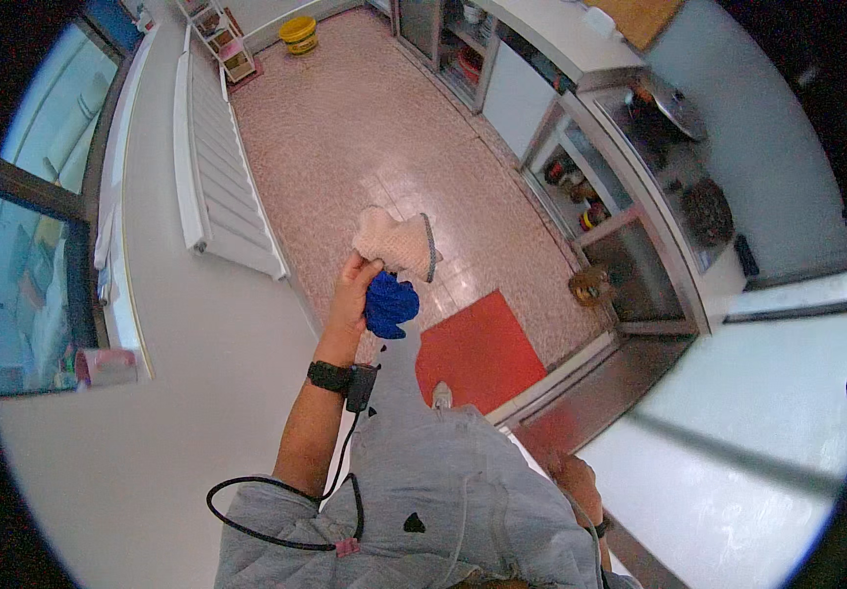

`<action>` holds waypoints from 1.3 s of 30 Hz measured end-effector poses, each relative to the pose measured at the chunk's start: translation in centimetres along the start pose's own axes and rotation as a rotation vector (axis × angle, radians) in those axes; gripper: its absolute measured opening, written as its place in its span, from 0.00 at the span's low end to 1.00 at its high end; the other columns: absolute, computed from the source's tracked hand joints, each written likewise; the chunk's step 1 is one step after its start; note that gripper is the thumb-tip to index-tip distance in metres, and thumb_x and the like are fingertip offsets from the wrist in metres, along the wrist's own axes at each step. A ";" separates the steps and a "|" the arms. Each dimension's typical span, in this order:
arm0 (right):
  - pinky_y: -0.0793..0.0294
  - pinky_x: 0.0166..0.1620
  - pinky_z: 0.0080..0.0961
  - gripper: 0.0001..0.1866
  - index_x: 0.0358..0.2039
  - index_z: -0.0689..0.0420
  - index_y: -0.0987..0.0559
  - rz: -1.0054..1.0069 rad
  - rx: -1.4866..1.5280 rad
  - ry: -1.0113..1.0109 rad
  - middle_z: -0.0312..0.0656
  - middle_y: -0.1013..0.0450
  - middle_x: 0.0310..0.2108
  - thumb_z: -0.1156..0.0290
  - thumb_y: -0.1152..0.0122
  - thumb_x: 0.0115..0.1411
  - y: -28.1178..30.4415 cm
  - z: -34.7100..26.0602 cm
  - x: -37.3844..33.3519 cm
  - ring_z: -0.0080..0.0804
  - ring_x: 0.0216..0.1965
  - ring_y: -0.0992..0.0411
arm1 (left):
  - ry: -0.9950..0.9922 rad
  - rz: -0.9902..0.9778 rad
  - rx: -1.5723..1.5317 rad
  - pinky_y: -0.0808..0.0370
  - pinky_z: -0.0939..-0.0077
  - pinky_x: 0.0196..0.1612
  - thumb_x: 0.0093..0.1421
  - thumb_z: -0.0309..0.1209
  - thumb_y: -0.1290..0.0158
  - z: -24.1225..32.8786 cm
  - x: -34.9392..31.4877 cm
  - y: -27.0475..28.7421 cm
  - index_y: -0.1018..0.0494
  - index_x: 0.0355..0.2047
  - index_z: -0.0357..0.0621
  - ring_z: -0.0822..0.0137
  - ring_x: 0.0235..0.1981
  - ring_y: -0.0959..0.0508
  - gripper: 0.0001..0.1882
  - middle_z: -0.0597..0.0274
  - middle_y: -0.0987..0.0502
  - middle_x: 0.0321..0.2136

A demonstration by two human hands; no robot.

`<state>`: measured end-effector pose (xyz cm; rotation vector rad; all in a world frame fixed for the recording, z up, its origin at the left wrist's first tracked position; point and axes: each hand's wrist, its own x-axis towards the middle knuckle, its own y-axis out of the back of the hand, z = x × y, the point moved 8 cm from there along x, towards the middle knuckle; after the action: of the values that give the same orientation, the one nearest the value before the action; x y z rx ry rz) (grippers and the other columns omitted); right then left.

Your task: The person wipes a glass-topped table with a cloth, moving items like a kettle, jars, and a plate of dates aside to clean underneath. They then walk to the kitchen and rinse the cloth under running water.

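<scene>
- The fingers of the left hand (349,296) are closing on a peach cloth (392,242), with the thumb pressing at its lower left edge
- The peach cloth is reaching up and right from the grip, its grey-trimmed end facing right, above the floor (345,147)
- A blue cloth (391,306) is hanging bunched just below the thumb, beside the palm; how it is being held is hidden
- The right hand (578,481) is sitting low on the right, past the grey clothing (443,471); I cannot tell whether its fingers are opening or closing
- A black band (329,376) is circling the left wrist
- A red mat (482,351) is lying on the floor, right of and below the cloths, with a pale shoe (442,395) showing at its edge
- A white radiator (227,167) is standing along the left wall
- A desk (551,34) is running along the right, with a pan (681,115) resting farther down that side
- A yellow bucket (298,35) is standing at the far end
</scene>
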<state>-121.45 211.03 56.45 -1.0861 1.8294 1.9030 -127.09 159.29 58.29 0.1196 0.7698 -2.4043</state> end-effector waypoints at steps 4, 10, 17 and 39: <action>0.27 0.43 0.44 0.21 0.50 0.55 0.27 0.062 0.014 0.090 0.53 0.25 0.39 0.58 0.46 0.59 6.7 -8.4 10.2 0.51 0.41 0.27 | -0.097 -0.073 -0.001 0.24 0.78 0.33 0.56 0.31 0.47 6.2 8.9 2.5 0.39 0.57 0.43 0.71 0.31 0.23 0.28 0.61 0.25 0.36; 0.29 0.48 0.37 0.22 0.55 0.54 0.29 0.189 0.080 0.398 0.52 0.27 0.45 0.60 0.48 0.61 25.8 -23.8 26.3 0.49 0.46 0.28 | 0.063 -0.195 0.024 0.29 0.69 0.52 0.56 0.33 0.46 13.5 21.9 1.9 0.44 0.61 0.41 0.64 0.48 0.26 0.34 0.54 0.30 0.51; 0.33 0.54 0.27 0.22 0.55 0.59 0.30 -0.145 0.752 0.582 0.43 0.27 0.49 0.58 0.52 0.66 44.5 -40.1 38.7 0.31 0.50 0.29 | 0.121 -0.695 0.565 0.31 0.77 0.49 0.58 0.26 0.48 15.4 38.0 -4.5 0.33 0.51 0.37 0.72 0.45 0.28 0.19 0.62 0.27 0.44; 0.33 0.36 0.19 0.15 0.38 0.58 0.26 -0.477 0.652 1.044 0.30 0.30 0.31 0.58 0.44 0.62 92.0 -88.7 91.7 0.19 0.33 0.35 | 0.001 -0.247 0.511 0.29 0.77 0.43 0.57 0.30 0.44 40.8 101.7 7.0 0.27 0.46 0.39 0.73 0.38 0.25 0.16 0.62 0.22 0.38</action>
<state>-216.69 86.48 69.16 -2.1559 2.0716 0.3464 -201.93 79.09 62.38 0.2409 0.1581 -2.7884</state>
